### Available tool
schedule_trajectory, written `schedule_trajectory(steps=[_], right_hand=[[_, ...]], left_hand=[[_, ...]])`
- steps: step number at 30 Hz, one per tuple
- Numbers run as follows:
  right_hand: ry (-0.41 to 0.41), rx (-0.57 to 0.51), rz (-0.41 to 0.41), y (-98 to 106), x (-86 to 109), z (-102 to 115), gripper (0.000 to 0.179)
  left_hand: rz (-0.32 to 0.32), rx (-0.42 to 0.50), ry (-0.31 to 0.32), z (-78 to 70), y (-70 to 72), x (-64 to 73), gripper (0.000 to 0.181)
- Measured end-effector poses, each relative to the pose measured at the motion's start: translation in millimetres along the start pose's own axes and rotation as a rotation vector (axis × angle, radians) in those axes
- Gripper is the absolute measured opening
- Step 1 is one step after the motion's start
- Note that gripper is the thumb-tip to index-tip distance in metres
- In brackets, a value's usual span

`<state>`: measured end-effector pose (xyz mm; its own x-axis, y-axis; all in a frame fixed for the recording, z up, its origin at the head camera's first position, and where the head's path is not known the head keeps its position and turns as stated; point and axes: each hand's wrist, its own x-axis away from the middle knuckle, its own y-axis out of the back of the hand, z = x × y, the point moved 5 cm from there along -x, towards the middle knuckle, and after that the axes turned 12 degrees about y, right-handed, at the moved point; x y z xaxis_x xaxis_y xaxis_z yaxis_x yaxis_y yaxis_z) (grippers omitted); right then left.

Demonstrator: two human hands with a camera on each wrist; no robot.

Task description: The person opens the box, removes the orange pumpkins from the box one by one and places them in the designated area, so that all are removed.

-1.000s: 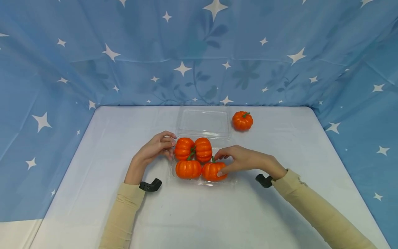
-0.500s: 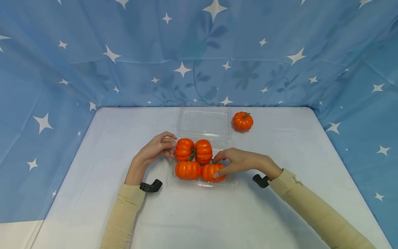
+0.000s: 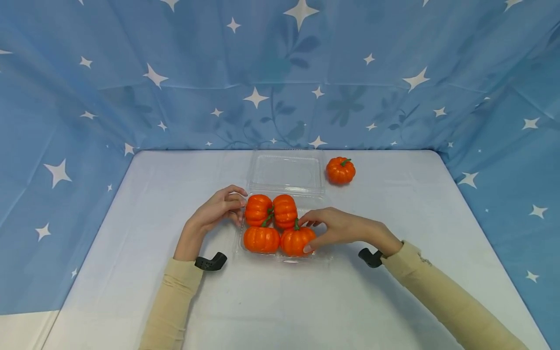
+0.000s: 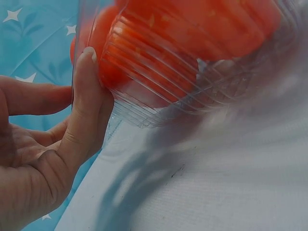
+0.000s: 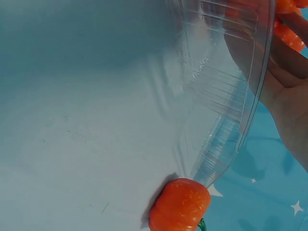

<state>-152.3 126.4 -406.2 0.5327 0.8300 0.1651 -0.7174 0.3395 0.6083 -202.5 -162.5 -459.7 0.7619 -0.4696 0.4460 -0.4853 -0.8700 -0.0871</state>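
In the head view, a clear plastic clamshell container (image 3: 321,253) lies with several orange toy pumpkins in its base. My right hand (image 3: 339,227) grips the front-right pumpkin (image 3: 295,243), thumb on its near side and fingers behind. Left of that one lies the front-left pumpkin (image 3: 261,239), on its side. Behind them are the back-left pumpkin (image 3: 257,210) and back-right pumpkin (image 3: 285,212). My left hand (image 3: 220,206) holds the container's left edge; in the left wrist view its thumb (image 4: 86,96) presses the ribbed wall. The right fingertips are partly hidden behind the gripped pumpkin.
The container's lid (image 3: 287,170) lies folded open toward the back. Right of the lid, a loose pumpkin (image 3: 341,170) stands on the white table (image 3: 280,301). A blue starred curtain (image 3: 197,73) borders the table's back and sides.
My right hand has eased the front-right pumpkin slightly left, and its stem stands more upright. The front-left pumpkin has shifted a little left too. My left hand stays at the container's edge.
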Motion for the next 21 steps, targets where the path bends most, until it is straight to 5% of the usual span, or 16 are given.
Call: schedule_trajectory(steps=[9,21], right_hand=[[0.05,-0.107,-0.006,-4.2,1.1,1.1,0.058],[0.087,-0.116,-0.073,2.4,11.4,2.8,0.057]], left_hand=[[0.001,0.009,0.005,-0.7,0.9,-0.2,0.037],[0.007,0.02,-0.008,-1.3,0.0,0.0,0.035]])
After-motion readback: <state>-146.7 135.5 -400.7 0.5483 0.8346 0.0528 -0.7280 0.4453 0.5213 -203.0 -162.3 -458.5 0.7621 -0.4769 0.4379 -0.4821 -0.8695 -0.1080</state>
